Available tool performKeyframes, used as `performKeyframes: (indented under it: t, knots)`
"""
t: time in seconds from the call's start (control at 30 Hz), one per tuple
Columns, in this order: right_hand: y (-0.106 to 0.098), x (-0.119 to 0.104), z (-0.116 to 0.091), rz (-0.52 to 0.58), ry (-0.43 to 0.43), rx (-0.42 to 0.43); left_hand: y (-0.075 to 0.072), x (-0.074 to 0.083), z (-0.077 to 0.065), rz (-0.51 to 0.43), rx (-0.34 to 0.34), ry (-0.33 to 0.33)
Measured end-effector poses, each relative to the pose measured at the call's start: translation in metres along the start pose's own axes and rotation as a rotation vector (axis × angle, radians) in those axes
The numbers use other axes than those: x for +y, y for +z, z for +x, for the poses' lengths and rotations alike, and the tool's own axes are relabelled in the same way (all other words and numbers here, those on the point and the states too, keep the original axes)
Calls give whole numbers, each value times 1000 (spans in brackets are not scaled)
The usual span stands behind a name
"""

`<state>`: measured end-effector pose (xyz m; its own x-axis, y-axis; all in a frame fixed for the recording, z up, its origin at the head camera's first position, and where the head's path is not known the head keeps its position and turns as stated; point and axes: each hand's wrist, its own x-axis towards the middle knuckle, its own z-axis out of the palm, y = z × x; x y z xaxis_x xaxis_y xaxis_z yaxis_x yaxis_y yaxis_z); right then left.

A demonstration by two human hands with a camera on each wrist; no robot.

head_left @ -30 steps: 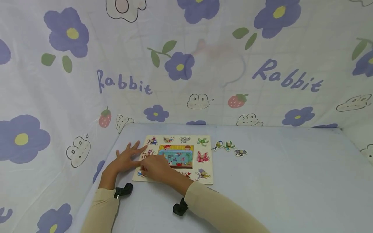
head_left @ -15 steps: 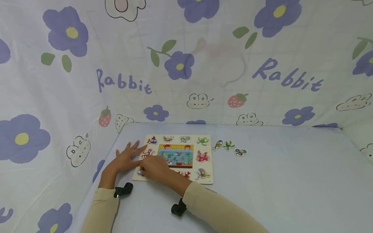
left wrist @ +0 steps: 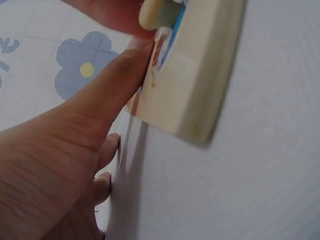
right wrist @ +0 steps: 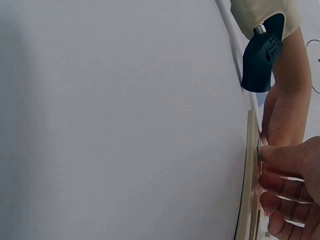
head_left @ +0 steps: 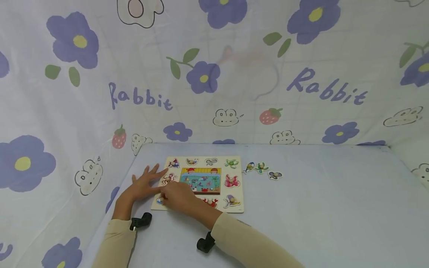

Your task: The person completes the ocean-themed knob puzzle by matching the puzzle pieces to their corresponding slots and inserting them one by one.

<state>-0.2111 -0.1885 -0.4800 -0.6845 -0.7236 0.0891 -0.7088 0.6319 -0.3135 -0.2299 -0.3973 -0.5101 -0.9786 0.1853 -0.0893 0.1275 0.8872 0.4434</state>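
A wooden peg puzzle board (head_left: 240, 193) with sea-animal pictures lies flat on the table. My right hand (head_left: 181, 197) reaches across its lower left part, fingers curled, and pinches the knob (left wrist: 152, 14) of a blue puzzle piece (head_left: 159, 200) at that corner. Most of the piece is hidden under the hand. In the right wrist view, the right thumb (right wrist: 280, 157) is down at the board's surface. My left hand (head_left: 142, 186) rests at the board's left edge with fingers spread. Its thumb (left wrist: 132, 60) touches the board beside the blue piece.
Right of the board lie three loose pieces: a fish (head_left: 250, 167), a green turtle (head_left: 261, 168) and a grey, dark-centred piece (head_left: 275, 175). A patterned curtain (head_left: 248, 130) stands behind the table. Black wrist cameras (head_left: 205, 243) are strapped to both wrists.
Both hands keep their places at the board's lower left. The head view has shifted slightly. The loose pieces have not moved on the table.
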Motion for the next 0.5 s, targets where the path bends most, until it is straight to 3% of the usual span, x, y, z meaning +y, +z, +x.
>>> performKeyframes:
  t: [0.2, 0.5]
  knots:
    - [-10, 12, -15, 3, 28, 7, 3, 1, 3, -10, 9, 3]
    - [-38, 35, -53, 103, -53, 123, 5, 1, 3, 32, 17, 5]
